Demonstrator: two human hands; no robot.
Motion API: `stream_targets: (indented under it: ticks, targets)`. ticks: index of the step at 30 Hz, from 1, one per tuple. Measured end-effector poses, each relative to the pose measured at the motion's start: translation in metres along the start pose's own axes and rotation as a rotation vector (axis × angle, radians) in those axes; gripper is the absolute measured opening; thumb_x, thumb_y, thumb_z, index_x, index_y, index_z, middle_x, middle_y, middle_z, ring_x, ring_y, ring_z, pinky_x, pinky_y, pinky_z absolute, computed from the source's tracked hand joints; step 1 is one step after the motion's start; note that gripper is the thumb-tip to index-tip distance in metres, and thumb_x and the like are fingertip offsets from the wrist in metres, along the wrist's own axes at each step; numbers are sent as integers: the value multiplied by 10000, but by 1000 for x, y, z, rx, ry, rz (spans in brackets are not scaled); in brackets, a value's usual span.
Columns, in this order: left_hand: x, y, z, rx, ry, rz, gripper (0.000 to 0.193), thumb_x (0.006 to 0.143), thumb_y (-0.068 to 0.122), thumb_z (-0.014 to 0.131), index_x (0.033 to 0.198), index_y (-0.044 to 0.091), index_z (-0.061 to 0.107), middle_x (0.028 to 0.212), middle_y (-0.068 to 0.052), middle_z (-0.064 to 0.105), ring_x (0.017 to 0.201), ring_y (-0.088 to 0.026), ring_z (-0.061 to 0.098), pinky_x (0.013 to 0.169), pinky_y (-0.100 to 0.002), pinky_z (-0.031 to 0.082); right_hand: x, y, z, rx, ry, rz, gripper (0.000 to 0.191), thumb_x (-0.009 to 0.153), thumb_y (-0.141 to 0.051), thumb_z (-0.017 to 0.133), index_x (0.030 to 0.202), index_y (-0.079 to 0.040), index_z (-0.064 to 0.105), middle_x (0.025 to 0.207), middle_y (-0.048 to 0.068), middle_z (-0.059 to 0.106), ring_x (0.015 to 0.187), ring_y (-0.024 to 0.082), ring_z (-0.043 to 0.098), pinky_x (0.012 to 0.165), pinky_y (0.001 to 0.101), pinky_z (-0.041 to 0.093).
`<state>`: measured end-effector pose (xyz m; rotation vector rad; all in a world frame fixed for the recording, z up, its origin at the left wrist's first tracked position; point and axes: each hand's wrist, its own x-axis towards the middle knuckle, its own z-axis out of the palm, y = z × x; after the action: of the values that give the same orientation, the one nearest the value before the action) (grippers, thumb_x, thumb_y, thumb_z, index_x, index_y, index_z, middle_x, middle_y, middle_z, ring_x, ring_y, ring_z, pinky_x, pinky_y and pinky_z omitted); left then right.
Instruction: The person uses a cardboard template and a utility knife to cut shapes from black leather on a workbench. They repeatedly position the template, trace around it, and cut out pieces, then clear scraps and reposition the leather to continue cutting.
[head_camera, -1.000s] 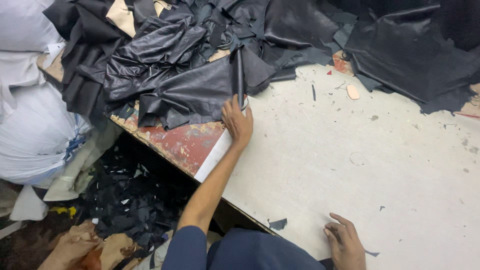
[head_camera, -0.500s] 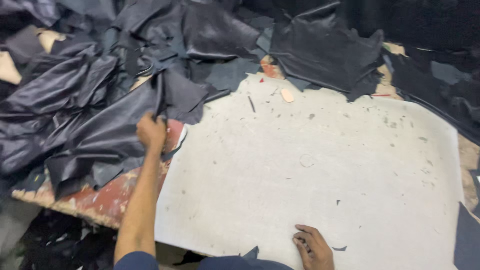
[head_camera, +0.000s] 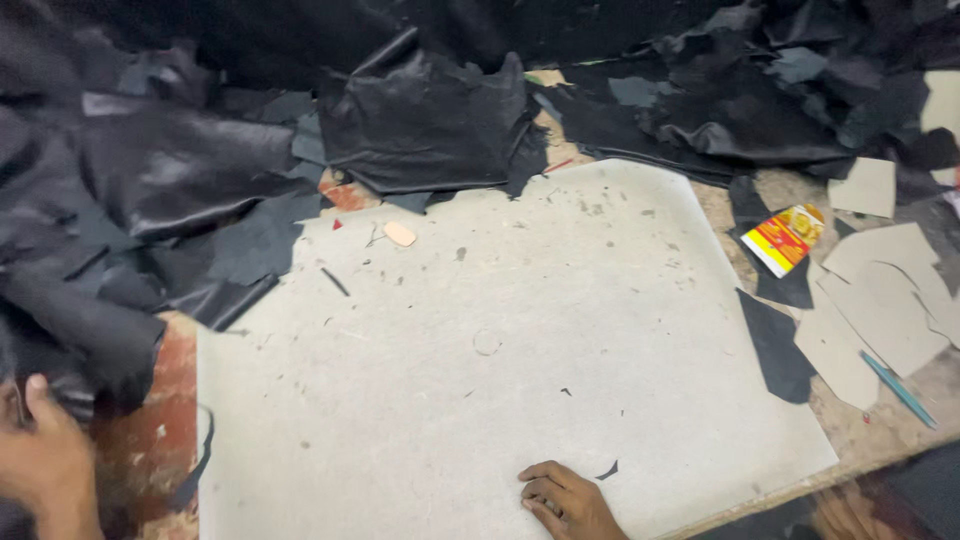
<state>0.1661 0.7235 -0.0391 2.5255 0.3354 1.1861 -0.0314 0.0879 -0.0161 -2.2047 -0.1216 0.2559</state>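
Left hand down at the lower-left corner, fingers clamped on a fold of black leather, thumb pressed up against the dark edge. Right hand at the bottom centre, flat and loosely spread on the grey cutting board, holding nothing, fingertips pointing left. Just beside that hand, a tiny black scrap. No boxes, bins or trays anywhere in view. Board lying across the worn red-and-tan surface, speckled with small dark flecks, a thin black sliver and a pale oval chip near its top-left corner. Heaped all along the back and left: glossy black hides, overlapping the board's upper edge. Off to the right, grey card pattern pieces, a small red-and-yellow packet, a teal pen-like stick, and a black cut piece straddling the board's right edge.
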Motion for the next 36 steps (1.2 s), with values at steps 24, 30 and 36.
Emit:
stream_targets:
  ticks: [24,30,36]
  targets:
    - [-134,321,55,-41,-695,351,995,923,702,439,1619,17,244,1670,-286,171,1575,-393,133,1198,-712,67,-1,-20,7,335,294,-301,137,930,-43,710,1041,29,673,1184,149,667,928,188,696,721,297,595]
    - [-216,479,-6,-10,-1195,903,1020,856,679,527,1662,150,192,1701,-265,-21,1531,-413,-6,1180,-658,-5,-26,3,0,322,700,-254,141,958,-39,645,1075,33,674,1199,187,648,1007,221,687,770,310,588]
    - [-279,593,-57,-853,-1830,1124,513,896,396,720,1272,47,695,1307,-205,665,1327,-376,503,1137,-493,356,-68,63,-99,68,956,-126,124,916,-29,661,1027,-18,715,1155,131,693,945,189,711,719,279,616]
